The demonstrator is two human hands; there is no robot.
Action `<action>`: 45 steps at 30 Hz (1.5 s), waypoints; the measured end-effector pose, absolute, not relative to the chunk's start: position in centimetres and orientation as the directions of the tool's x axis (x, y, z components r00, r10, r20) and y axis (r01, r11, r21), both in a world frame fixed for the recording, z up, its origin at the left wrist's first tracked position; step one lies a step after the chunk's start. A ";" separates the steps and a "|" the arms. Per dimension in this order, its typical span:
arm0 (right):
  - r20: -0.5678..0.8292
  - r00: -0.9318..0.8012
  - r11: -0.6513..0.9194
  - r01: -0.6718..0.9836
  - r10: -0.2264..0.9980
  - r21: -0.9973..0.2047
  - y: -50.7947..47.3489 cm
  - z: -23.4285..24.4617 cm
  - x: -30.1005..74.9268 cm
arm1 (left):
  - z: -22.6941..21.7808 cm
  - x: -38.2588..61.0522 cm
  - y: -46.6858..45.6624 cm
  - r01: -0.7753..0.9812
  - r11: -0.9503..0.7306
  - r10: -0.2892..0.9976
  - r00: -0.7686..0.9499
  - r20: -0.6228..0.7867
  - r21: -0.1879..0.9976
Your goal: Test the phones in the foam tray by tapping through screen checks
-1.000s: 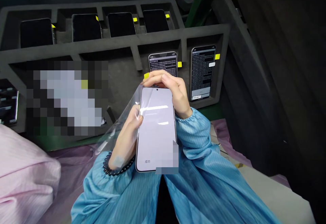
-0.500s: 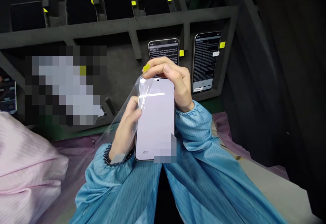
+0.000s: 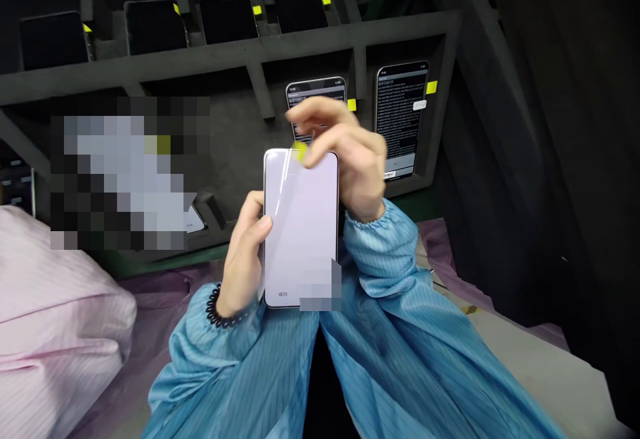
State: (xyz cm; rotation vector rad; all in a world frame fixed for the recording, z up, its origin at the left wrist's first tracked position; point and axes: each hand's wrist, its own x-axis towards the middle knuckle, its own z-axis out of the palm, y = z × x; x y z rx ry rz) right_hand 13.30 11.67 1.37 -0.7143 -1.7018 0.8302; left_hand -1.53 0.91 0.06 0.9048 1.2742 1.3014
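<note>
A phone (image 3: 300, 226) with a lit pale lilac screen stands upright in front of me. My left hand (image 3: 245, 252) grips its left edge from behind, thumb on the bezel. My right hand (image 3: 345, 159) is at the phone's top edge, blurred by motion, its fingertips pinched by a small yellow tab (image 3: 300, 152) on the clear screen film. The film lies against the glass, showing only as a glare streak near the top left. Both sleeves are blue striped fabric.
A dark foam tray (image 3: 310, 46) with slots stands behind. Two lit phones (image 3: 400, 119) with yellow tabs stand in its right slots, and several dark phones (image 3: 155, 26) fill the back row. A person's pink sleeve (image 3: 50, 319) lies at the lower left. A dark wall rises on the right.
The clear film that hung loose off the phone's left side now lies against the screen. My right hand has lifted a little at the top edge and is smeared by motion.
</note>
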 end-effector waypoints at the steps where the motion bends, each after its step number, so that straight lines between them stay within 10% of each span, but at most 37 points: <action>1: 0.593 -0.185 0.595 -0.050 0.784 -0.802 11.7 1.4 13.6 | 0.0 -1.9 1.1 -0.144 0.076 0.975 -0.198 -0.104 0.987; 8: 0.654 -0.080 0.628 -0.213 0.752 -0.748 10.9 1.4 16.1 | -0.8 -6.8 5.5 0.299 -0.281 0.825 -0.411 0.388 0.912; 19: 0.653 -0.272 0.682 0.014 0.707 -0.732 9.1 0.3 16.1 | -1.9 -7.9 5.8 0.480 -0.030 0.945 -0.273 0.182 0.877; 26: 0.667 -0.262 0.715 0.322 0.697 -0.620 7.8 -0.2 14.2 | -1.6 -11.1 2.4 0.586 -0.159 0.338 -0.724 0.602 0.794; 34: 0.646 -0.678 0.922 0.370 0.350 -0.111 7.4 -5.1 11.3 | -8.6 -18.7 -1.3 0.388 0.104 0.682 -0.698 0.218 0.916; 45: 0.542 -0.757 0.904 0.428 0.365 -0.010 7.4 -5.2 10.8 | -7.8 -18.6 -2.2 0.307 0.174 0.799 -0.600 0.048 0.936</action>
